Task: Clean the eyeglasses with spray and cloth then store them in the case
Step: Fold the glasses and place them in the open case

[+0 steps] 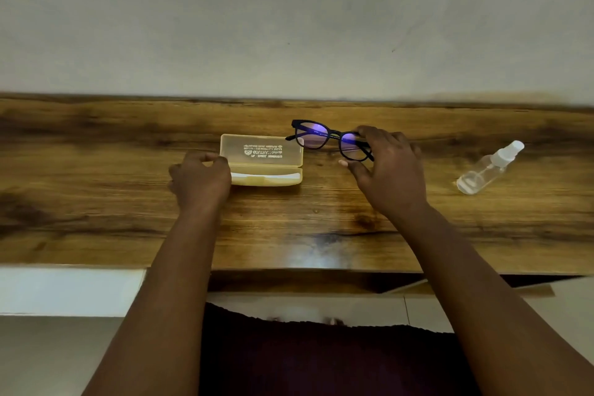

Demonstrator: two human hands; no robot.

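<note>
Head view: a wooden counter (96, 170) set against a pale wall.
Glasses (321, 138): dark frame with lenses catching a violet glare, near the counter's back edge, just right of the case, one side tipped up.
Right hand (389, 167): fingers curled over the right lens rim, thumb spread below; it grips the frame, probably to lift it without touching the glass.
Case (262, 159): yellowish, open, lid standing toward the back edge, something white lying inside, possibly the cloth.
Left hand (201, 178): fingers curled round the case's left end, seemingly steadying it.
Spray bottle (490, 167): clear, lying on its side toward the counter's right end, well apart from both hands.
</note>
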